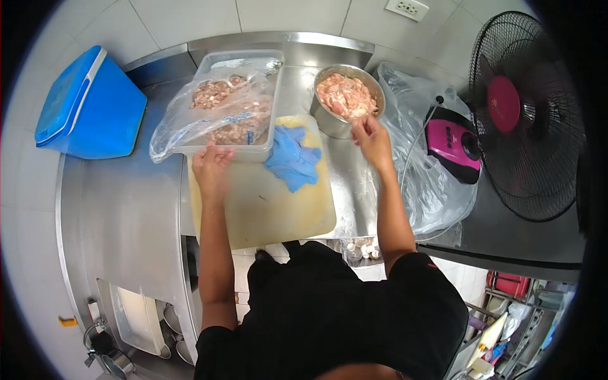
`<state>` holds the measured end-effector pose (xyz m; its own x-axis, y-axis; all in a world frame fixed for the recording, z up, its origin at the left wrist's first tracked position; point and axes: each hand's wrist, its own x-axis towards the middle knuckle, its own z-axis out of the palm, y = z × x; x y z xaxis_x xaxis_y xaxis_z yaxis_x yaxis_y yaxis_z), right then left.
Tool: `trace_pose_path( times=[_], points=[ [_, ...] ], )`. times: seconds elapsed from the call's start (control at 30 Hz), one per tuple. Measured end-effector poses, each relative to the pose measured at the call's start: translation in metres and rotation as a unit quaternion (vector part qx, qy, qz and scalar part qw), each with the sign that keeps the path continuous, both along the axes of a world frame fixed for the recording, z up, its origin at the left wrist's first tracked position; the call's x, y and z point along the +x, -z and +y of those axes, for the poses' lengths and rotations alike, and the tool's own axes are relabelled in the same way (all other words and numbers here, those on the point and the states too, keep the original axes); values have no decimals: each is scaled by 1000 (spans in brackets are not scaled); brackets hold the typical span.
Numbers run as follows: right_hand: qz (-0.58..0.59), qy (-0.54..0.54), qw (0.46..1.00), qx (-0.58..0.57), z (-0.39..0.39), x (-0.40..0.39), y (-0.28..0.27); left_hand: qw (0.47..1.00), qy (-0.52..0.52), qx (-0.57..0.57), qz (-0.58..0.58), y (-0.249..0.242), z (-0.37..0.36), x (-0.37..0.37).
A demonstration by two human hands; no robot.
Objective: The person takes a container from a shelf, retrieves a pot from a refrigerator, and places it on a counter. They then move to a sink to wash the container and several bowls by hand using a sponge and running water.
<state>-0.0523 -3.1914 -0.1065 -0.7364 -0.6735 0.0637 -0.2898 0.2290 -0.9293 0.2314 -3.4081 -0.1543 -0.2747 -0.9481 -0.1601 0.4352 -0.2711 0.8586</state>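
Observation:
My left hand [213,170] is at the near rim of a clear plastic container [277,107], its fingers curled at the edge and slightly blurred. Inside the container lies chopped meat [218,93], partly covered by a clear plastic bag [183,123] that hangs over the left side. My right hand [372,140] pinches the near rim of a round metal bowl [330,121] filled with pale pink raw meat [346,95]. Between the hands, a crumpled blue glove or cloth [294,158] lies on a yellowish cutting board [266,212]; the container's near edge overlaps the board.
A blue cooler box [95,107] stands at the back left. To the right are a large clear plastic bag [430,190], a pink and black appliance [453,144] with a cable, and a black fan [532,114]. A wall socket [407,9] is above the steel counter [126,215].

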Motion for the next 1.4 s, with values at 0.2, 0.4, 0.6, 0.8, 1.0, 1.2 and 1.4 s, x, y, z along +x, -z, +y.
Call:
trace_pose_path(
  times=[0.2, 0.4, 0.6, 0.8, 1.0, 1.2, 1.4],
  points=[
    [263, -58, 961, 68, -27, -69, -26, 992, 103, 11, -66, -27, 3, 24],
    [423, -194, 834, 296, -70, -89, -27, 969, 163, -2, -188, -10, 13, 65],
    [436, -229, 781, 384, -97, -76, -24, 961, 144, 10, -235, 12, 36, 115],
    [464, -190, 782, 370, -100, -89, -11, 973, 93, 40, -205, 30, 50, 155],
    [395, -199, 842, 308, -91, -111, -19, 972, 59, 17, -228, 17, 57, 171],
    [326, -171, 872, 323, -90, -138, -27, 975, 40, 4, -220, 13, 58, 166],
    [252, -107, 918, 288, -96, -162, -23, 975, 32, 18, -219, 10, 68, 165]
  ],
)
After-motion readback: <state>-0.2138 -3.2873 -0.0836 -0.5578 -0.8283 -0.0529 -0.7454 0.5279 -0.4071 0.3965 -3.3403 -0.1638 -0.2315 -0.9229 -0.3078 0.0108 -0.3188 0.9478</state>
